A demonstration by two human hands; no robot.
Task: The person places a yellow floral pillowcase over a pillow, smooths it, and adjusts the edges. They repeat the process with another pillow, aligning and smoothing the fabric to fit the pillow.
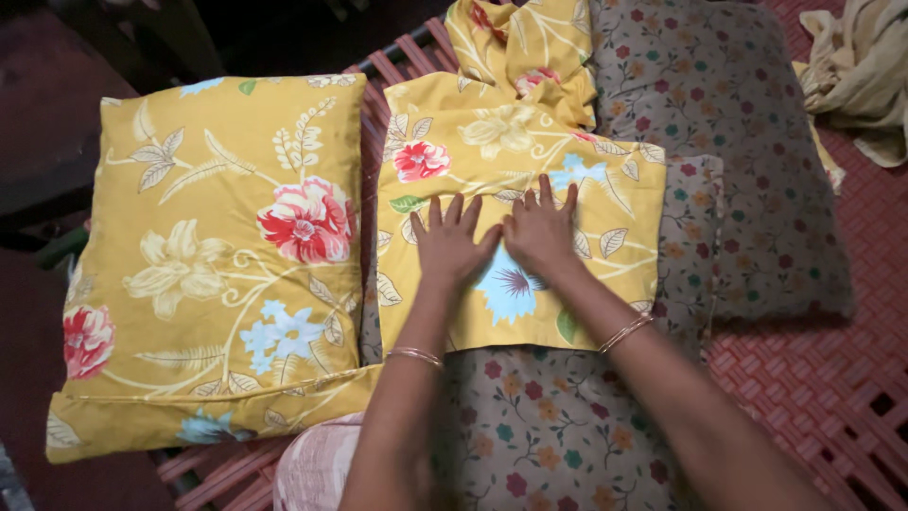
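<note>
Both hands lay flat on a folded yellow floral pillowcase [515,203] in the middle of the scene. The left hand [452,246] had its fingers spread and its palm down on the cloth — its grip was open, pinching nothing. The right hand [541,232] sat just beside it, thumbs almost touching, fingers likewise fanned and pressed onto the fabric, with nothing pinched. Each wrist carried a thin bangle.

The pillowcase rested on top of a grey-brown pillow [558,426] printed with small red, teal and orange flowers, which ran from the near edge of the scene up under the yellow cloth. The far end of the yellow cloth was bunched and rumpled, rising toward the far edge. To the right, a second pillow [747,161] in the same small-flower print lay partly under the yellow cloth's right edge and reached far up the scene.

On the left lay a plump pillow already in a yellow floral cover [213,255] with large red and pale blooms — close beside the folded pillowcase, the two nearly touching. Everything sat on a bed [832,378] of red woven strapping, and a crumpled pale cloth [856,71] lay at the far right corner.
</note>
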